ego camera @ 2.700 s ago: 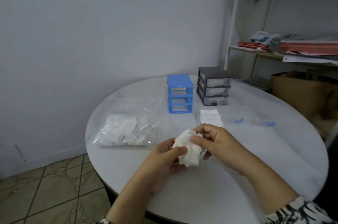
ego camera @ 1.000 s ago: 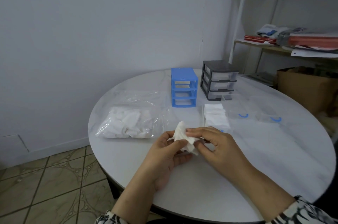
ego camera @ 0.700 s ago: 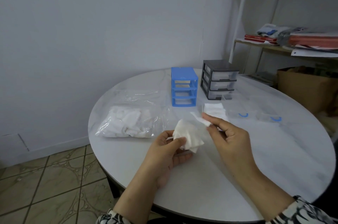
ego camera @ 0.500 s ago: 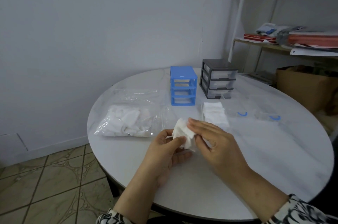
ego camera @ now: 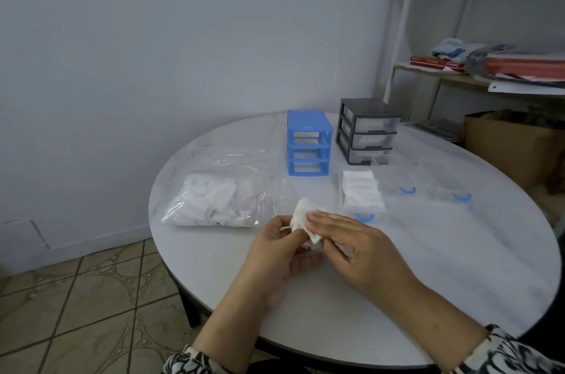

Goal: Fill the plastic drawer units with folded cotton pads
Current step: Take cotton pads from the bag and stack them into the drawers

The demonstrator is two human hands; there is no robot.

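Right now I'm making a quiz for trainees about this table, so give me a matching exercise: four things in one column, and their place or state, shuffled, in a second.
Things:
1. blue drawer unit
2. grey drawer unit
3. plastic bag
4. cotton pad

Place or state:
A. held between left hand and right hand
B. lies flat on the table, holding loose white pads
C. frame with all its slots empty
D. clear drawers still in the frame

Pairs: 1-C, 2-D, 3-B, 4-A
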